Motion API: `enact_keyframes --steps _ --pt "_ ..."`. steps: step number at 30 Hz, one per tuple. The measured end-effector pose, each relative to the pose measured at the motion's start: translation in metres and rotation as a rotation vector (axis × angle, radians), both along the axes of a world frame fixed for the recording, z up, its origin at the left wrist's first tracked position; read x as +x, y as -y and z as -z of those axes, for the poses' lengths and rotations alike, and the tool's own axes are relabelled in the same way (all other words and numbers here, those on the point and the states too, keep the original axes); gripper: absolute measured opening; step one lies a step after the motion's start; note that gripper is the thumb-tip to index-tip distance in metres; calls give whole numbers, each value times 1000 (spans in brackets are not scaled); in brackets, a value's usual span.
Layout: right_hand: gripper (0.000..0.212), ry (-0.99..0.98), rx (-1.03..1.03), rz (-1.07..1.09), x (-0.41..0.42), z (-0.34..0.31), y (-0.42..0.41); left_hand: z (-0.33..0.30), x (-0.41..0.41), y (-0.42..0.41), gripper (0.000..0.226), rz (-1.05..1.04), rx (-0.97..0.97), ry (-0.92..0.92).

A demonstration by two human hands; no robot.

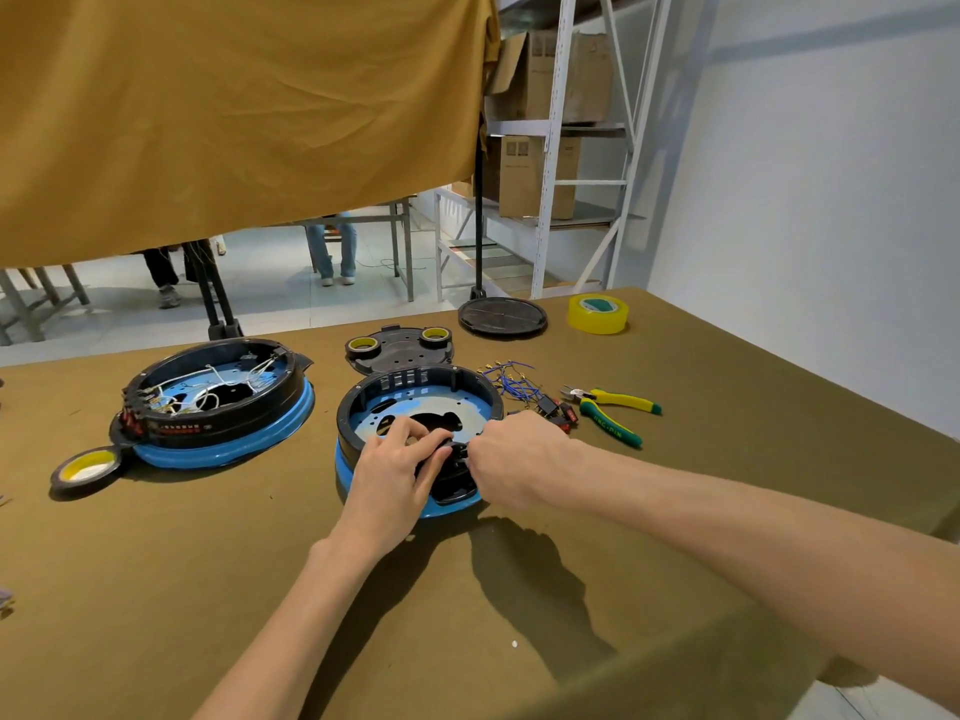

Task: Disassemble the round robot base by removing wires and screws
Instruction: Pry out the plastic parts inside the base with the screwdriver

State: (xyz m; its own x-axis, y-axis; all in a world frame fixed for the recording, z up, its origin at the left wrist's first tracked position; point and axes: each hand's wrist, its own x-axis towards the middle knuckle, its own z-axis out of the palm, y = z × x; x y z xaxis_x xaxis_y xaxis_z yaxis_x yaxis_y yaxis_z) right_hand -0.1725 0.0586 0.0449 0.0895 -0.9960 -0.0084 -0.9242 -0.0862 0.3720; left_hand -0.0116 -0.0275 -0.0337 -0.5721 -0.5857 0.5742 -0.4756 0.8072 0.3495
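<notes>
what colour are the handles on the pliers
Green and yellow, on the pliers in the head view.

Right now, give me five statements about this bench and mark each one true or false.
1. Both hands are at the near rim of the round base in the middle. True: the left hand and right hand meet on a black part there.
2. The pliers are in the right hand. False: they lie on the table, right of that base.
3. The other base on the left has white wires inside. True.
4. The yellow tape roll sits inside the middle base. False: it stands at the far right of the table.
5. Loose blue wires lie beside the pliers. True.
</notes>
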Motion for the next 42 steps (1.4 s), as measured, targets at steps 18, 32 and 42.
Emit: enact_keyframes --steps 18,32,42 --pt "29 -95 195 -150 -2 -40 21 -1 -1 -2 31 8 8 -55" --pt "35 83 -85 -173 -33 -8 2 -2 1 -8 34 21 94 -158" --pt "28 302 -159 -11 -106 62 -66 2 2 -5 51 -2 154 -163"
